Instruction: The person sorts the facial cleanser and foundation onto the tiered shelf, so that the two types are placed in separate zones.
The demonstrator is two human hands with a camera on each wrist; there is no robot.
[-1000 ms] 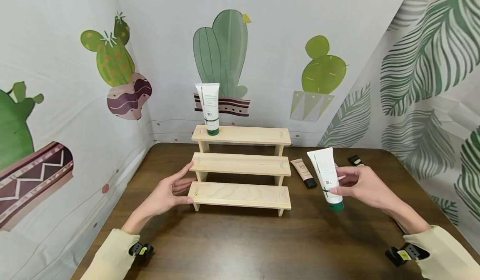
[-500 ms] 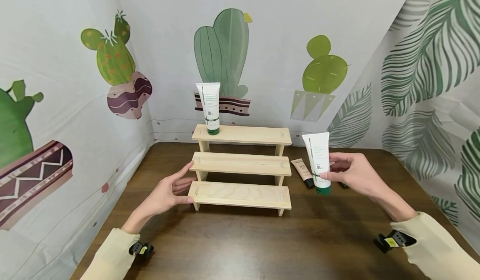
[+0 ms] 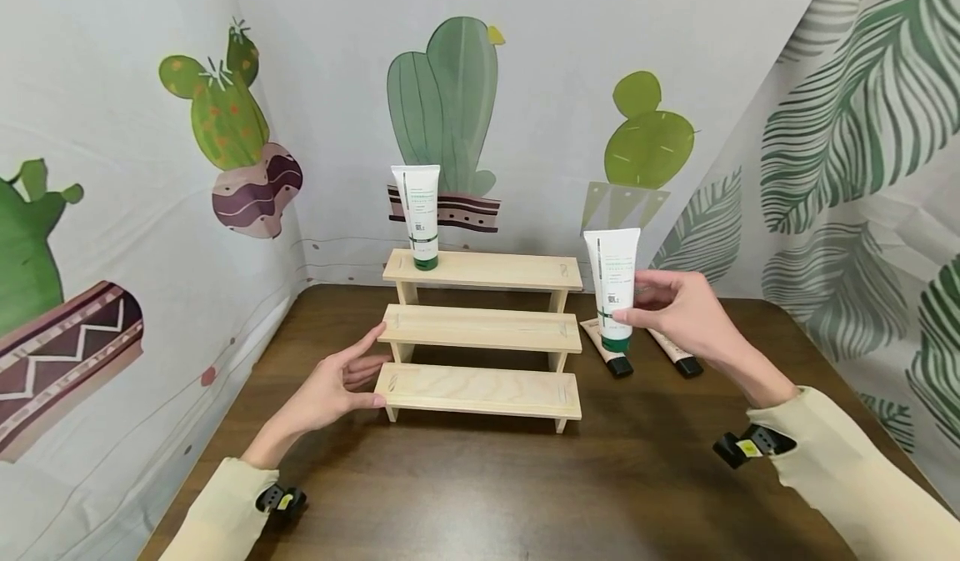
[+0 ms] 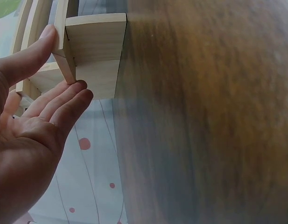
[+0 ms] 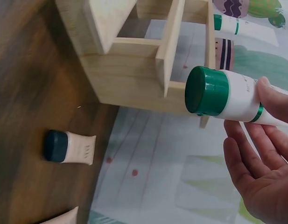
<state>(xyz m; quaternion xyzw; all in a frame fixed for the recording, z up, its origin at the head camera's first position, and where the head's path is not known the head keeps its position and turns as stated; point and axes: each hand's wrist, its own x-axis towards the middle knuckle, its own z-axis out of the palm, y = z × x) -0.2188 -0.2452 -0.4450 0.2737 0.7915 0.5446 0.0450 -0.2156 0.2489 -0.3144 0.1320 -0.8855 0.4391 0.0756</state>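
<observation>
Head view: right hand (image 3: 678,315) gripping a white tube (image 3: 615,286) with a green cap, thumb and fingers pinched round its lower part, cap down, tube upright in the air just right of the stepped wooden rack (image 3: 480,336). Raised and carried leftward since the earlier frames: a second ago low over the table and tilted, half a second ago level with the middle step, now topped out near the level of the upper step's right end. No contact with the rack. Uncovered below the hand, two beige tubes with black caps (image 3: 606,346) (image 3: 675,354) lying on the dark wooden table (image 3: 480,486), the farther one hidden by the hand half a second ago. Left hand (image 3: 333,386) open, fingers straight, fingertips against the left end of the rack's lower steps, unchanged from before. A second white tube (image 3: 417,215) standing cap down on the top step's left end, also unmoved.

Left wrist view: left hand (image 4: 27,135) spread flat, thumb on the end of one step, fingertips (image 4: 73,95) touching the rack's side post (image 4: 94,56); nothing held. Table surface (image 4: 204,116) blurred to the right.

Right wrist view: green cap (image 5: 207,91) of the held tube facing the lens, white body pinched between thumb and fingers (image 5: 256,154) of the right hand. Rack's side frame (image 5: 134,65) behind, apart from the cap. One beige black-capped tube (image 5: 69,147) lying on the table lower left, the tip of another at the bottom edge.
</observation>
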